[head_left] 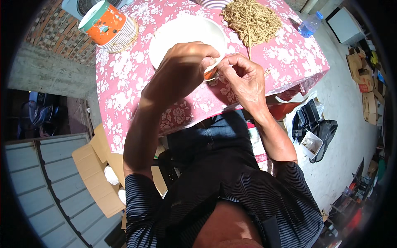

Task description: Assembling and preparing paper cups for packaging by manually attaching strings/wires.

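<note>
A paper bucket (186,31) with a white inside stands before me on the table, and a bit of its orange outer wall shows below the rim between my hands. My left hand (182,68) is closed at the near right part of the rim, thumb and forefinger pinched together. Just right of it, my right hand (244,78) also pinches with thumb and forefinger against the rim. Whatever is between the fingertips of either hand is too small to make out. Beyond my right hand lies a heap of tan twisted cord (252,22), one strand trailing toward me.
A stack of orange and green paper buckets (111,27) leans at the far left of the flowered pink tablecloth (124,91). A water bottle (310,25) stands near the right edge. An open cardboard box (97,177) sits low at left; black bags (324,136) lie on the floor at right.
</note>
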{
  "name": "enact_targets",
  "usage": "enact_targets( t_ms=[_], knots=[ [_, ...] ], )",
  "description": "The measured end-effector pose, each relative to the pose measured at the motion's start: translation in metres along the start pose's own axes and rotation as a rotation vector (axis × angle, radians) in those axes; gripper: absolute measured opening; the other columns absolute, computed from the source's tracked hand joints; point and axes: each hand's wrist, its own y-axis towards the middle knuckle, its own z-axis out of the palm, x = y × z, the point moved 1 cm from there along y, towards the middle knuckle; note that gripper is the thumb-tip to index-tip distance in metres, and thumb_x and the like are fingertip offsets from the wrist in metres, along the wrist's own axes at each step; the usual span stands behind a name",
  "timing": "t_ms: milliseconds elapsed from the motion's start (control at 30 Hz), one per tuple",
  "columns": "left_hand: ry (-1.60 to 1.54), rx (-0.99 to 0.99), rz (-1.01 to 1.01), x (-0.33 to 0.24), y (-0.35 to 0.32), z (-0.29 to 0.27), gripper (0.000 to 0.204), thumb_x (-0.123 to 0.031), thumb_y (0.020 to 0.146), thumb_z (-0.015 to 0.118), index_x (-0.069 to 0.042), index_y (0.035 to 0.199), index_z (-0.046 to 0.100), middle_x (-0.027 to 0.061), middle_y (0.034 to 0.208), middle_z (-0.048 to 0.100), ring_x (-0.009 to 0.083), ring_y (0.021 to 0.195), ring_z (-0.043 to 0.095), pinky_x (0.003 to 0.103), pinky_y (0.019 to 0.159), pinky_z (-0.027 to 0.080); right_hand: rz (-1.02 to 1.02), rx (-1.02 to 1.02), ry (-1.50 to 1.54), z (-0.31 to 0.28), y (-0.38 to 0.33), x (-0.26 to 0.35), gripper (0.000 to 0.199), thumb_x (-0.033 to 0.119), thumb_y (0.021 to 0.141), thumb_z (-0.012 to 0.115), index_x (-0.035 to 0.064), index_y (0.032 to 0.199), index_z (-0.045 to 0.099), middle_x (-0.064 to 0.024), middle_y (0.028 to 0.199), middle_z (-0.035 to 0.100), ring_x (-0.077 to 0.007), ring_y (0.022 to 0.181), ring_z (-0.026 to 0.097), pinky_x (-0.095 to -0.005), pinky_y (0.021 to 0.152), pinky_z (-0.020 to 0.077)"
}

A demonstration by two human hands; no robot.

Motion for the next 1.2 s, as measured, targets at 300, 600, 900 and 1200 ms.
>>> enact_targets(
  t_ms=[300, 600, 900, 1200],
  knots=[
    [0.127, -0.126, 0.089, 0.004, -0.001, 0.000, 0.018, -0.014, 0.098, 0.061, 0.002, 0.092, 0.066, 0.0175, 0.079, 0.069, 0.0342, 0.072, 0.069, 0.043, 0.068, 0.053, 0.167, 0.043, 0.030, -0.004, -0.004, 0.010, 0.015, 0.011, 0.095, 0.072, -0.0026, 0.101, 0.073, -0.0031, 0.090, 0.069, -0.0053, 0.070, 0.058, -0.0225, 0.062, 0.0475],
    [-0.036, 0.039, -0.356, 0.008, -0.001, -0.018, 0.015, -0.006, 0.093, 0.065, 0.003, 0.105, 0.065, 0.0208, 0.099, 0.072, 0.0333, 0.098, 0.073, 0.041, 0.084, 0.056, -1.566, -0.454, 0.415, -0.024, -0.079, 0.137, 0.017, 0.017, 0.094, 0.060, 0.0032, 0.103, 0.062, -0.0056, 0.108, 0.065, -0.0201, 0.109, 0.060, -0.0414, 0.110, 0.0405],
    [-0.574, -0.016, -0.484, 0.002, 0.001, -0.029, 0.021, -0.014, 0.109, 0.044, 0.002, 0.110, 0.058, 0.0173, 0.109, 0.071, 0.0202, 0.079, 0.071, 0.031, 0.067, 0.058, -1.619, 0.203, 0.897, 0.009, -0.118, 0.147, 0.033, 0.013, 0.101, 0.055, -0.0052, 0.128, 0.058, -0.0196, 0.134, 0.057, -0.0356, 0.124, 0.053, -0.0531, 0.106, 0.0417],
    [-1.003, 0.009, -0.483, 0.004, 0.015, -0.024, 0.033, -0.018, 0.110, 0.042, 0.013, 0.118, 0.052, 0.0260, 0.105, 0.067, 0.0268, 0.088, 0.072, 0.034, 0.078, 0.062, -1.858, -0.163, 0.478, -0.006, -0.126, 0.134, 0.031, 0.014, 0.100, 0.055, -0.0027, 0.126, 0.062, -0.0164, 0.126, 0.064, -0.0316, 0.120, 0.057, -0.0494, 0.107, 0.0432]
  ],
)
